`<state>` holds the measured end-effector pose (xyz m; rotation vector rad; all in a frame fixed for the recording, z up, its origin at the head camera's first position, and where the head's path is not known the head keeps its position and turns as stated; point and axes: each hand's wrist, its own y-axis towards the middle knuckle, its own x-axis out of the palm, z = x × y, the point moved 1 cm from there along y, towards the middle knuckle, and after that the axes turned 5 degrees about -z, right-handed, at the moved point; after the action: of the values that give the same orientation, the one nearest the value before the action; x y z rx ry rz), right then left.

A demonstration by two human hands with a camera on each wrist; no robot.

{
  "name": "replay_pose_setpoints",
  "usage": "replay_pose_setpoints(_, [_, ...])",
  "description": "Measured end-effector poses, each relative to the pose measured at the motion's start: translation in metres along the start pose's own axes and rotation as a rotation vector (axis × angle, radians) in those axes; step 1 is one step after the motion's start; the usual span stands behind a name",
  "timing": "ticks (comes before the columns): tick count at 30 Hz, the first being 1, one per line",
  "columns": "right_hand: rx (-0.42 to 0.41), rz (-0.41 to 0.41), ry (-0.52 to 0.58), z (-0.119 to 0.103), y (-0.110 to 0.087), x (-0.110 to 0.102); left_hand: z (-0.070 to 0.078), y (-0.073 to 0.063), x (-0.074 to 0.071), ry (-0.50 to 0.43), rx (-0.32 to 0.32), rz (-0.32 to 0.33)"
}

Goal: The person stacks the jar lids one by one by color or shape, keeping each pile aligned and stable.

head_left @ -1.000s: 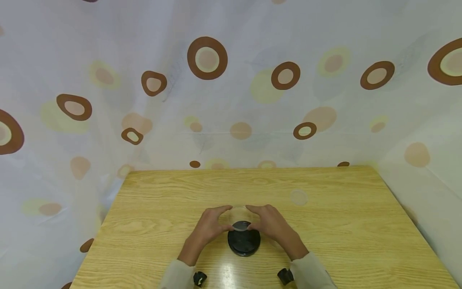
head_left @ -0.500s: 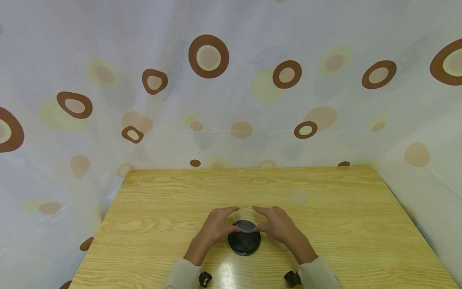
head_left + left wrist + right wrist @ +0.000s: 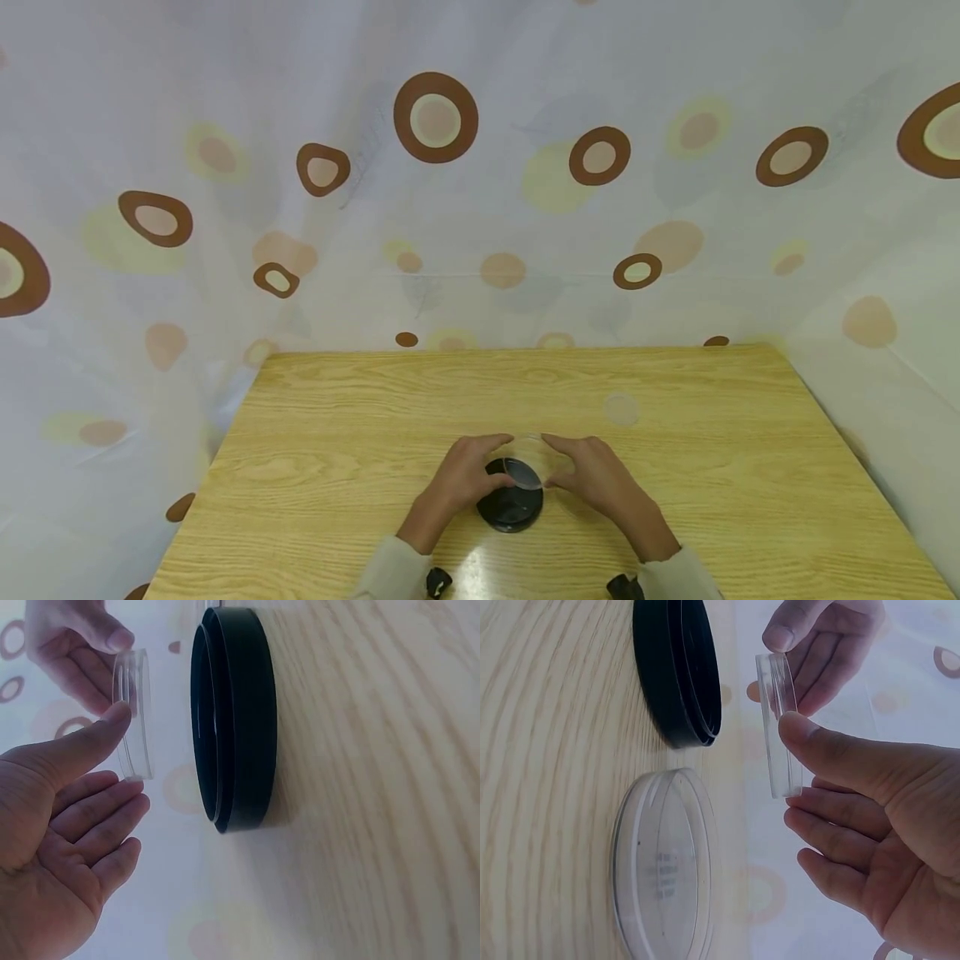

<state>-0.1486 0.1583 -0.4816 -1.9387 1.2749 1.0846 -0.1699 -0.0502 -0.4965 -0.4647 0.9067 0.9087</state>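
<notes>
A shallow clear round dish (image 3: pixel 525 473), seen edge-on in the left wrist view, is held above the table between both hands. My left hand (image 3: pixel 465 471) pinches its left side with thumb and fingers; my right hand (image 3: pixel 596 475) does the same on the right side. Under it in the head view, and partly overlapped by it, a round black dish (image 3: pixel 512 510) with a stepped rim sits on the table. Another clear dish (image 3: pixel 664 870) lies on the table beside the black one, in the right wrist view.
The wood-grain table (image 3: pixel 337 417) has a faint clear disc (image 3: pixel 621 408) lying farther back on the right. A white curtain (image 3: pixel 525 317) with brown and yellow rounds stands along the back and sides. Small black devices (image 3: pixel 438 582) show at the wrists.
Both hands have moved to the right with the clear dish, and slightly nearer the front. The black dish stays in place under it.
</notes>
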Motion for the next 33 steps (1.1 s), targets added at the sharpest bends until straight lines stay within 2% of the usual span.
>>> replay_pose_setpoints(5, [0.028, 0.001, 0.009, 0.006, -0.005, -0.002, 0.006, 0.003, 0.004, 0.009, 0.007, 0.002])
replay_pose_setpoints(12, [0.052, -0.043, 0.04, 0.017, -0.015, -0.008, 0.018, 0.009, 0.011, -0.034, -0.014, -0.043])
replay_pose_setpoints(22, [0.049, -0.025, 0.038, 0.022, -0.02, -0.008, 0.019, 0.014, 0.016, -0.017, -0.013, -0.06])
replay_pose_setpoints(33, [0.056, 0.004, 0.021, 0.029, -0.03, -0.012, 0.031, 0.017, 0.023, 0.042, 0.026, -0.032])
